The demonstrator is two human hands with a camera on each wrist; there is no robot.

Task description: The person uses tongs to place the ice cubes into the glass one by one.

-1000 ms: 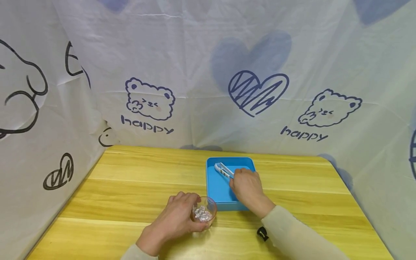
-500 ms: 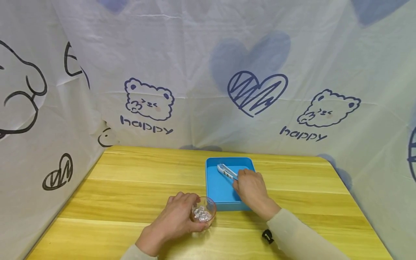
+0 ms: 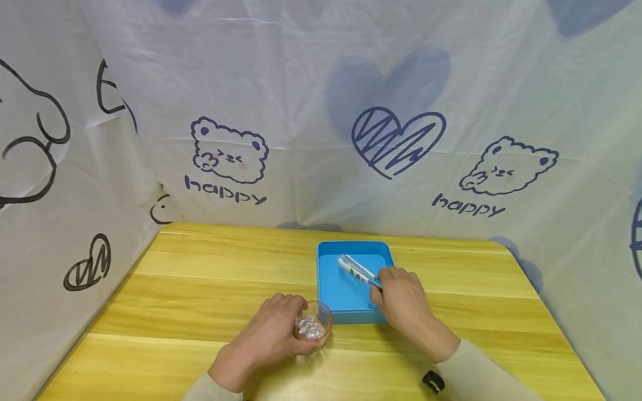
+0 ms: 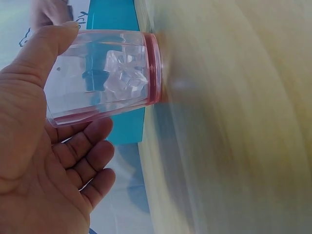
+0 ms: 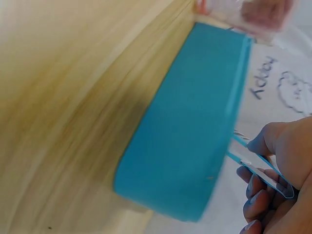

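My left hand [image 3: 271, 334] holds a clear cup [image 4: 83, 105] with a pink base, thumb on one side and fingers on the other. The cup stands upright on the table in front of the blue tray [image 3: 353, 317]. Several clear ice-like cubes [image 4: 124, 75] lie in its bottom. My right hand [image 3: 403, 298] grips a pair of white tongs [image 3: 357, 269] with blue edges over the tray. The tongs' tips point to the far left; in the right wrist view the tray wall hides them. Whether anything sits between the tips, I cannot tell.
The wood-grain table [image 3: 215, 267] is enclosed by a white printed cloth [image 3: 311, 111] at the back and sides. A small black item [image 3: 433, 381] is beside the right sleeve [image 3: 484, 373].
My right hand has drawn the tongs to the right and toward me, over the tray. The black item beside the sleeve has shifted along with the arm. My left hand and the cup stay put.
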